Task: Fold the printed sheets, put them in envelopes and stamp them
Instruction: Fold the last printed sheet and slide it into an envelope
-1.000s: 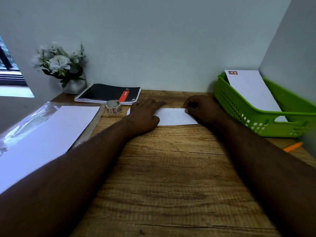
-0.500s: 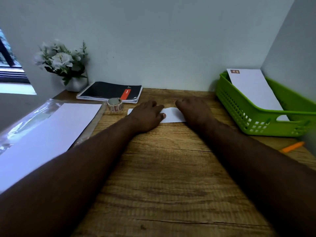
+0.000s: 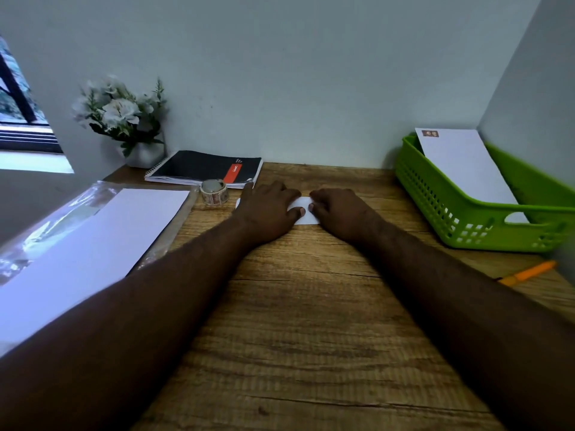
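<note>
One stamped white envelope (image 3: 460, 163) already leans in the green plastic basket (image 3: 435, 209), so I judge the task partly done. My left hand (image 3: 267, 209) and right hand (image 3: 337, 209) press a small folded white sheet (image 3: 303, 214) flat on the wooden worktop (image 3: 311, 306), fingers (image 3: 294, 194) loosely bent, gripping nothing. Enveloping and stamping remain; white blank sheets (image 3: 93, 244) and a stamp roll (image 3: 214, 192) wait leftward.

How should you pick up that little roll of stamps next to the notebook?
Probably from above, pinching the roll of stamps across its round outer wall with thumb and finger. It lies on the table with its hole facing up, so the curved sides are free. Come from the near side: the notebook sits close behind it, and the left hand is nearest.
</note>
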`<state>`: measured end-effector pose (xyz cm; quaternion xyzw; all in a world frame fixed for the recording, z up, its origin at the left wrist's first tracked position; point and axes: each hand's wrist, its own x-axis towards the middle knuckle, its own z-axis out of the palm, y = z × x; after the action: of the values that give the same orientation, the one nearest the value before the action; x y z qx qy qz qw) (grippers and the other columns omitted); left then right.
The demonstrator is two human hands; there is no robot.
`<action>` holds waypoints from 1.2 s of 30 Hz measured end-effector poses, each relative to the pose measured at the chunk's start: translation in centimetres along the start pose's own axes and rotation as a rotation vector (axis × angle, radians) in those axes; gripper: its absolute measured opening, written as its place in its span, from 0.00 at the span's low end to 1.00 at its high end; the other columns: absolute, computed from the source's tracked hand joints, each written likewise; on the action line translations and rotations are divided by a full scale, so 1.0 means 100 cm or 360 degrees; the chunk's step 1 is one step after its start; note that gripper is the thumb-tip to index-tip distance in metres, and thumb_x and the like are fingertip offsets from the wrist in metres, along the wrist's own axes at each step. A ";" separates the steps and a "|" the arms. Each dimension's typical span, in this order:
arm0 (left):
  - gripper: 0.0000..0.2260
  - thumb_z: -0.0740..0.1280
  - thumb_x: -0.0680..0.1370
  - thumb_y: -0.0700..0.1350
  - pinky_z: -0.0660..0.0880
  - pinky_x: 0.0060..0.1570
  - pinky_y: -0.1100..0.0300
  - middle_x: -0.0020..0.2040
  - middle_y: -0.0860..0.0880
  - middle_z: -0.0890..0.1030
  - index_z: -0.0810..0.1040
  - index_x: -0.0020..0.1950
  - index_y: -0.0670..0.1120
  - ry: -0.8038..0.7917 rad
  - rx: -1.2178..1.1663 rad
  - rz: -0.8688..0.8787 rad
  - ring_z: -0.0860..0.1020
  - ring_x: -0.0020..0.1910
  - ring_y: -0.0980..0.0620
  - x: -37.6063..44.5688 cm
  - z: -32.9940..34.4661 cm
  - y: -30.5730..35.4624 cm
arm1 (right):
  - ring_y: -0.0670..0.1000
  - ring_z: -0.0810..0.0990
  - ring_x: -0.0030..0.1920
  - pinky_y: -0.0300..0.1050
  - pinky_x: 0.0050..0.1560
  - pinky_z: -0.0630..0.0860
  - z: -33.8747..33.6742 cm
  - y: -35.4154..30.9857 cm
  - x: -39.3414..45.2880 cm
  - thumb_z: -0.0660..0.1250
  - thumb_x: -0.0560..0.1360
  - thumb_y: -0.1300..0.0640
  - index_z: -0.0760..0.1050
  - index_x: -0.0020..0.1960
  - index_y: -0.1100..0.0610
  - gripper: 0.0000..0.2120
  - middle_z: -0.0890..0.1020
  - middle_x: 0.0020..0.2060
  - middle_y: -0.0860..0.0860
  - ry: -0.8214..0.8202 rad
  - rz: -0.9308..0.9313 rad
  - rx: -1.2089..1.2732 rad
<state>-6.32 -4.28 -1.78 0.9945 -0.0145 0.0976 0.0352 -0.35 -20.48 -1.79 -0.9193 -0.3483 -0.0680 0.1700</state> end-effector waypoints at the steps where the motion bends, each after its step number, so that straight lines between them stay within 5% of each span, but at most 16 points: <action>1: 0.22 0.54 0.81 0.59 0.48 0.72 0.39 0.71 0.49 0.68 0.65 0.73 0.54 -0.0002 0.0046 -0.0017 0.64 0.72 0.48 -0.001 -0.001 0.000 | 0.54 0.76 0.60 0.47 0.61 0.71 0.000 0.001 0.001 0.57 0.80 0.51 0.73 0.66 0.58 0.18 0.79 0.61 0.55 -0.0016 0.0022 -0.0004; 8: 0.16 0.58 0.81 0.50 0.44 0.71 0.35 0.67 0.48 0.72 0.70 0.69 0.55 0.0104 0.0286 -0.0050 0.68 0.69 0.46 -0.004 -0.013 0.000 | 0.53 0.76 0.55 0.45 0.54 0.71 0.002 0.002 0.005 0.56 0.81 0.50 0.75 0.61 0.57 0.16 0.80 0.57 0.55 -0.0026 0.0046 -0.0064; 15: 0.08 0.64 0.77 0.42 0.48 0.70 0.42 0.51 0.51 0.82 0.81 0.51 0.51 0.0328 0.0225 -0.0343 0.76 0.58 0.47 -0.007 -0.021 -0.019 | 0.54 0.76 0.56 0.44 0.53 0.69 -0.001 0.002 -0.001 0.60 0.79 0.50 0.73 0.61 0.56 0.15 0.79 0.57 0.55 0.0064 0.0010 -0.0013; 22: 0.07 0.66 0.78 0.51 0.52 0.70 0.41 0.53 0.48 0.81 0.79 0.53 0.52 0.0305 0.0324 -0.0512 0.73 0.60 0.45 -0.010 -0.024 -0.023 | 0.54 0.77 0.52 0.44 0.52 0.68 -0.004 0.000 -0.004 0.62 0.77 0.53 0.78 0.54 0.56 0.10 0.81 0.52 0.53 0.0239 -0.0082 -0.0164; 26: 0.08 0.63 0.78 0.42 0.55 0.67 0.44 0.53 0.48 0.81 0.80 0.52 0.51 0.0314 0.0325 -0.0513 0.73 0.59 0.45 -0.011 -0.023 -0.029 | 0.56 0.77 0.53 0.46 0.55 0.70 -0.005 0.001 -0.004 0.61 0.77 0.51 0.77 0.53 0.56 0.11 0.81 0.52 0.54 0.0276 0.0061 -0.0269; 32: 0.10 0.61 0.78 0.40 0.57 0.63 0.46 0.53 0.48 0.80 0.81 0.50 0.51 0.0380 0.0280 -0.0419 0.71 0.61 0.46 -0.006 -0.014 -0.018 | 0.54 0.68 0.68 0.50 0.71 0.59 -0.010 -0.013 -0.007 0.62 0.78 0.54 0.71 0.66 0.55 0.17 0.73 0.66 0.54 0.0281 -0.0104 -0.0465; 36: 0.15 0.63 0.78 0.45 0.54 0.69 0.44 0.65 0.48 0.75 0.76 0.64 0.54 0.0474 0.0092 -0.0367 0.69 0.67 0.46 -0.007 -0.007 -0.011 | 0.54 0.62 0.73 0.47 0.72 0.57 -0.007 -0.027 -0.013 0.56 0.81 0.51 0.68 0.70 0.57 0.20 0.67 0.72 0.55 -0.0043 -0.0192 -0.0193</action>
<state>-7.14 -3.07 -1.31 0.9647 0.1078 0.2394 0.0193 -3.12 -19.68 -0.71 -0.9061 -0.4006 -0.0868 0.1049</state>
